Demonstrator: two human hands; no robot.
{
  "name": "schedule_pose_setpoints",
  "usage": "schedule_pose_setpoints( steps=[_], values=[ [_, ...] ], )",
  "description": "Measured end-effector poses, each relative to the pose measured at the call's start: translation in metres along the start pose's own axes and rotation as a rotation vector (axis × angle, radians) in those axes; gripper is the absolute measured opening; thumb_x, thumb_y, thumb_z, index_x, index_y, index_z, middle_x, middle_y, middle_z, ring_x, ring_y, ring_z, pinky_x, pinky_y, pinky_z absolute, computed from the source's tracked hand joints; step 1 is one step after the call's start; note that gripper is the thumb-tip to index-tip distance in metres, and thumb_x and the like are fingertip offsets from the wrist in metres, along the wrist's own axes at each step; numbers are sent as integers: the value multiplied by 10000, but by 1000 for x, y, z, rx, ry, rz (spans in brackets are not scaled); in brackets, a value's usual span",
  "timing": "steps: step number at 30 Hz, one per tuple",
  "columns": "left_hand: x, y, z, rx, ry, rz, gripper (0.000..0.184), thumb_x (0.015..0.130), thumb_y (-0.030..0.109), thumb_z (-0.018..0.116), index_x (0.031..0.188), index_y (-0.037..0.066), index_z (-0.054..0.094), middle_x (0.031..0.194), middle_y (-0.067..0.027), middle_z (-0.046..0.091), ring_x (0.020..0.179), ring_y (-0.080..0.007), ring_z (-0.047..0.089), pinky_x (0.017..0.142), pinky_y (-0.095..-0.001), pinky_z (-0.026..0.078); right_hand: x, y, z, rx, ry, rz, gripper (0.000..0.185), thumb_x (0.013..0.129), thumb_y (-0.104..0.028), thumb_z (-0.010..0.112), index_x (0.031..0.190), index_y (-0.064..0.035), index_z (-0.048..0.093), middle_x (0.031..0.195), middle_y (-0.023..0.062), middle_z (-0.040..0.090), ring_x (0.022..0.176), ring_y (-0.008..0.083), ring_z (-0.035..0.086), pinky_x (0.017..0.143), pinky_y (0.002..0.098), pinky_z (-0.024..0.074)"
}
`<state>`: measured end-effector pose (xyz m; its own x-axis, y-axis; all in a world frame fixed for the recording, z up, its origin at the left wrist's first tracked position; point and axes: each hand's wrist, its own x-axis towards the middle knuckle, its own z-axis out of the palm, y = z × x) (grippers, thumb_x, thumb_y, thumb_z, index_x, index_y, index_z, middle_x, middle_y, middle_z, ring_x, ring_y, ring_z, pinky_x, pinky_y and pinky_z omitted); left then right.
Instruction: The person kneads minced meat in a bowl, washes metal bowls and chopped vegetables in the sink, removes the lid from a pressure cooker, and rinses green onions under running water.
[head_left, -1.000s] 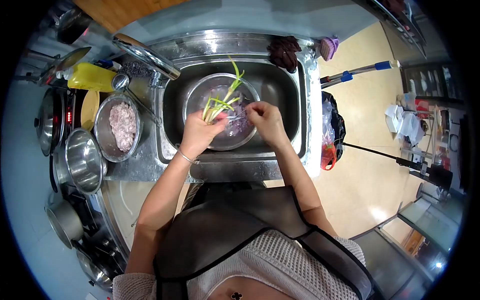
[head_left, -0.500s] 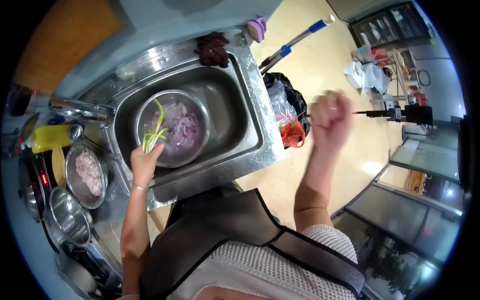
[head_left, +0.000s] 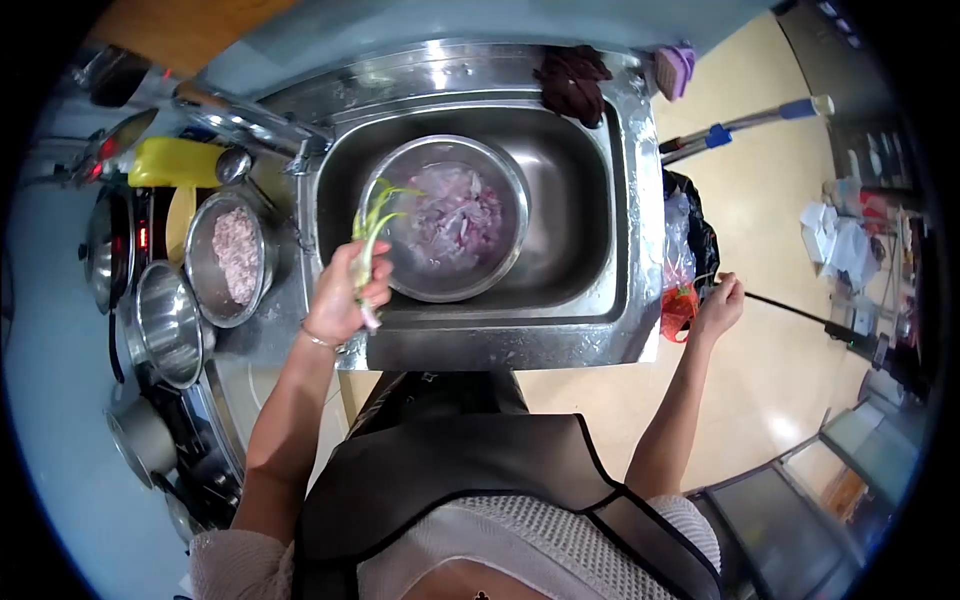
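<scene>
My left hand (head_left: 345, 292) is closed around a small bunch of green onions (head_left: 372, 225), green leaves pointing up and white ends below the fist. It is at the left rim of a steel bowl (head_left: 522, 235). Pinkish-white pieces of raw meat (head_left: 455, 215) lie in water inside that bowl, which stands in the sink (head_left: 565, 200). Off to the right, beyond the counter's edge, my right hand (head_left: 722, 302) has its fingers pinched together beside the red plastic bag (head_left: 680, 308). A thin pale strand seems to stick out from the fingertips, too small to name.
Left of the sink are a bowl of minced meat (head_left: 236, 255), another steel bowl (head_left: 168, 325), a ladle (head_left: 234, 166) and a yellow container (head_left: 175, 162). A faucet (head_left: 300, 145) reaches toward the basin. A dark cloth (head_left: 573, 85) lies at the back; poles (head_left: 745, 130) stand right.
The view has swung left. My right hand has dropped toward the bags and is no longer blurred. My left hand has turned, so the onions' white ends now show below the fist.
</scene>
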<state>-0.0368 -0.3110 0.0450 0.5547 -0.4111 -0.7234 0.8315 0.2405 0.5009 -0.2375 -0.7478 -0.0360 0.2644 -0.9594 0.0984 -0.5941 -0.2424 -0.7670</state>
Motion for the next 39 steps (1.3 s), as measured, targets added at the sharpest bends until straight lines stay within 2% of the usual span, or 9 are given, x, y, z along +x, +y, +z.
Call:
schedule_pose_setpoints(
  steps=[5, 8, 10, 16, 22, 26, 31, 34, 39],
  values=[
    [4, -9, 29, -347, -202, -13, 211, 855, 232, 400, 957, 60, 467, 695, -43, 417, 540, -114, 368, 518, -250, 327, -127, -133, 20, 388, -860, -210, 189, 793, -113, 581, 953, -17, 550, 851, 59, 536, 734, 139, 518, 646, 252, 435],
    [6, -15, 34, -448, -334, 62, 184, 882, 226, 390, 962, 76, 461, 717, -38, 429, 579, -119, 397, 556, -247, 344, -188, -191, 39, 445, -975, -588, 368, 707, -97, 677, 1030, -14, 520, 977, 79, 523, 837, 130, 523, 656, 239, 463],
    [-7, -13, 47, -392, -211, 173, 232, 914, 259, 359, 1023, 73, 445, 768, -42, 467, 630, -139, 447, 601, -268, 389, -222, -214, 48, 579, -1112, -406, 448, 682, -39, 691, 1075, -1, 479, 967, 83, 532, 769, 130, 551, 638, 232, 465],
    [-37, -3, 42, -376, -123, 423, 223, 912, 234, 387, 1063, 81, 447, 910, -65, 526, 826, -195, 525, 715, -318, 454, -252, -234, 69, 778, -1157, -125, 303, 670, -5, 671, 945, 2, 543, 795, 92, 563, 685, 159, 553, 586, 248, 459],
    [-52, -6, 25, -269, 37, 580, 215, 909, 229, 403, 1057, 74, 413, 774, -52, 477, 721, -153, 481, 618, -276, 428, -254, -275, 62, 608, -1179, -853, 76, 676, 6, 655, 733, 19, 606, 790, 93, 603, 735, 162, 576, 640, 253, 449],
    [-89, 4, -5, -103, 308, 610, 211, 907, 275, 404, 1013, 93, 394, 649, 28, 374, 477, -48, 307, 397, -185, 255, -220, -257, 106, 645, -1018, -391, 117, 769, -100, 606, 801, 12, 614, 721, 112, 604, 654, 153, 581, 576, 248, 445],
    [-124, -7, -41, -41, 461, 655, 209, 911, 300, 387, 968, 101, 412, 580, 50, 310, 444, -29, 251, 384, -171, 189, -199, -239, 197, 277, -886, -561, 181, 716, -110, 625, 836, 23, 599, 767, 173, 600, 701, 278, 595, 644, 334, 463],
    [-142, -18, -48, 21, 509, 684, 220, 914, 315, 377, 943, 100, 415, 563, 52, 294, 438, -28, 239, 384, -175, 185, -201, -228, 229, 89, -699, -929, 269, 714, -145, 619, 915, 30, 580, 859, 204, 593, 809, 351, 568, 729, 392, 447],
    [-137, -20, -53, -58, 461, 683, 235, 918, 319, 365, 940, 91, 417, 593, 34, 323, 460, -37, 259, 406, -180, 212, -279, -291, 257, 373, -1014, -870, 394, 804, -226, 524, 1091, 42, 497, 1013, 242, 544, 947, 368, 520, 841, 387, 410]
  ],
)
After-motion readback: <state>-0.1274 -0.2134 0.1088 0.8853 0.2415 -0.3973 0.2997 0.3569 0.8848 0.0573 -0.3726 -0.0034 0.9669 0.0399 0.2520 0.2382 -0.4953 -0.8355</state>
